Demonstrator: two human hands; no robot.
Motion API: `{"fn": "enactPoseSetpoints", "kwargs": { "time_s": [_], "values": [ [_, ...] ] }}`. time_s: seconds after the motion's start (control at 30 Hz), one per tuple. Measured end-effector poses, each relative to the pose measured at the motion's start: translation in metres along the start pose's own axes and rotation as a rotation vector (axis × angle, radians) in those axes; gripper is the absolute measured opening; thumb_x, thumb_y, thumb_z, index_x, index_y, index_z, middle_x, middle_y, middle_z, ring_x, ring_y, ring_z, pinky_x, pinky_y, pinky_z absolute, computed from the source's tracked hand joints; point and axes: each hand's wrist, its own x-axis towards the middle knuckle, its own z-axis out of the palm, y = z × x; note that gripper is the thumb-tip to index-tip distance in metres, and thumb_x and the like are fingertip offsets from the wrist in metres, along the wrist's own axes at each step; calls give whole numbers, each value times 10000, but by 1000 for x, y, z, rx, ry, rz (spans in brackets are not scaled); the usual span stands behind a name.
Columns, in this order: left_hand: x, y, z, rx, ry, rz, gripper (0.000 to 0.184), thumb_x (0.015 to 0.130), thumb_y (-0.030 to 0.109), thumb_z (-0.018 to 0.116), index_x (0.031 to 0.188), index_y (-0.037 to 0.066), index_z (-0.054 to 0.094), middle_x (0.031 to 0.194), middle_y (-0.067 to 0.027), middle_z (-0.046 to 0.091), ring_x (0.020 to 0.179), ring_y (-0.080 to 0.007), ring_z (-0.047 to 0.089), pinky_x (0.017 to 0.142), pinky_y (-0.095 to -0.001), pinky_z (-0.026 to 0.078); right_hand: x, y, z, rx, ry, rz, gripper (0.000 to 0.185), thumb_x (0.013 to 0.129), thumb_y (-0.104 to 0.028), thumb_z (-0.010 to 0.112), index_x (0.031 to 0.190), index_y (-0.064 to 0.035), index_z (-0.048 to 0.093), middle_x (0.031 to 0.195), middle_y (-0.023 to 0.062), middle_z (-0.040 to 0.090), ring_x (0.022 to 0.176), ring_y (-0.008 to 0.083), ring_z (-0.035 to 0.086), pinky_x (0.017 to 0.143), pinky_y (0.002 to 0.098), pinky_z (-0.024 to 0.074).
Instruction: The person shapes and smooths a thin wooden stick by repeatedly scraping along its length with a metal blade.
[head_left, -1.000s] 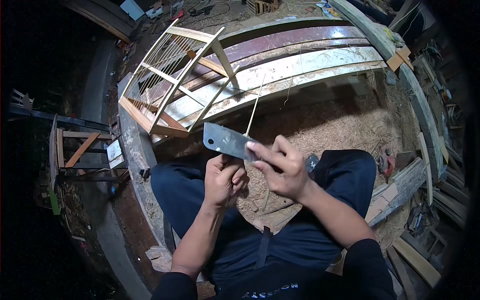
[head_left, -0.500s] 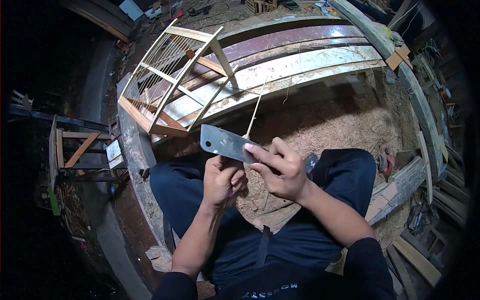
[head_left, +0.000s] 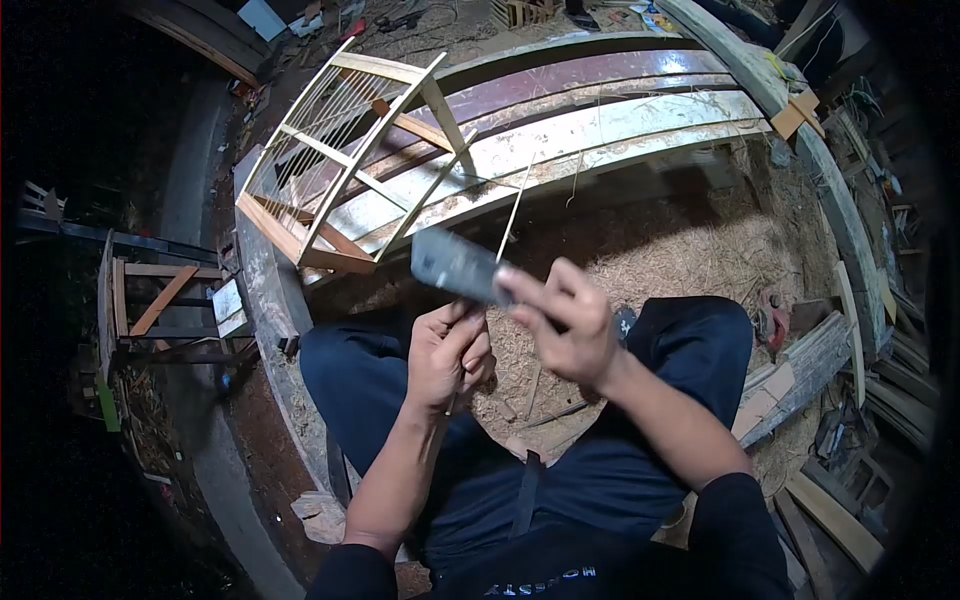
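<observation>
One wooden frame [head_left: 357, 165], rods [head_left: 318, 118] inside, right hand [head_left: 575, 328] holding likely metal blade [head_left: 455, 267]

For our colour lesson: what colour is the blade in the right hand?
The blade is grey with paler patches, blurred; the head view shows it.

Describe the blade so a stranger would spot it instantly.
Find the long bench across the upper middle. Below it in the picture, the right hand holds the blade. It is broad, flat and grey, unlike the thin, pale stick just beyond it.
</observation>
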Motion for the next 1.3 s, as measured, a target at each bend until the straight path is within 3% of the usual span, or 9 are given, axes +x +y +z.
{"fn": "enactPoseSetpoints", "kwargs": {
  "time_s": [0.37, 0.5, 0.6, 0.73, 0.87, 1.0, 1.1, 1.17, 1.3],
  "values": [
    [-2, 3, 1, 48, 61, 18, 198, 1072, 91, 505, 1135, -31, 647, 565, 36, 414, 428, -46, 320, 421, -230, 295, -3, -5, 3, 45, -64, 5, 431, 837, -35, 790, 1263, -67, 737, 733, 96, 484, 583, 183, 479, 521, 334, 412],
    [-3, 6, 5, -2, -13, -28, 186, 1026, 25, 481, 1096, 2, 652, 573, 39, 415, 436, -44, 314, 426, -226, 283, 6, 19, -2, -96, 107, 58, 443, 832, -68, 811, 1269, -85, 742, 727, 79, 465, 585, 171, 465, 518, 333, 410],
    [-1, 2, -4, 33, 25, -35, 161, 1033, 27, 483, 1041, 10, 643, 571, 35, 417, 429, -47, 311, 421, -231, 281, -8, -8, 3, 30, -68, 1, 441, 837, -35, 794, 1271, -83, 739, 730, 80, 474, 586, 183, 467, 522, 332, 405],
    [-3, 7, 4, 7, -26, -39, 282, 1072, 97, 489, 1285, -4, 644, 560, 48, 364, 418, -50, 279, 418, -236, 268, 6, 24, -1, -91, 106, 75, 463, 822, -49, 808, 1279, -91, 738, 724, 81, 446, 591, 178, 470, 530, 335, 410],
    [3, -5, -15, 53, -58, -1, 241, 1075, 141, 501, 1201, -11, 640, 541, 61, 357, 369, -45, 290, 377, -223, 268, -7, -6, 2, 25, -37, 1, 469, 815, -51, 816, 1276, -86, 738, 721, 82, 452, 579, 180, 470, 532, 335, 415],
    [-1, 4, 0, 6, -11, -63, 367, 1075, 143, 506, 1400, -11, 575, 538, 68, 348, 367, -30, 288, 358, -225, 270, 3, 19, 2, -74, 87, 93, 429, 834, -40, 799, 1257, -75, 740, 731, 98, 492, 581, 197, 493, 541, 348, 434],
    [0, 3, -1, 7, 1, -55, 285, 1074, 142, 507, 1290, -1, 626, 542, 67, 352, 368, -31, 290, 360, -224, 270, -1, 10, -2, -77, 11, 47, 443, 830, -37, 803, 1266, -96, 742, 729, 91, 478, 581, 194, 475, 538, 346, 427],
    [3, -3, -14, 48, -89, 0, 144, 1068, 130, 510, 1053, 40, 621, 554, 76, 373, 376, -35, 299, 368, -223, 267, -15, 1, 6, 37, -23, 48, 458, 813, -46, 817, 1262, -85, 740, 734, 89, 473, 585, 190, 455, 526, 345, 402],
    [6, 0, -5, 34, 13, -67, 127, 1062, 131, 538, 1032, 43, 625, 557, 77, 379, 390, -35, 301, 389, -224, 261, -4, 12, 4, -56, -12, 45, 444, 816, -60, 819, 1253, -63, 740, 734, 93, 467, 592, 189, 461, 529, 344, 406]
  ]
}}
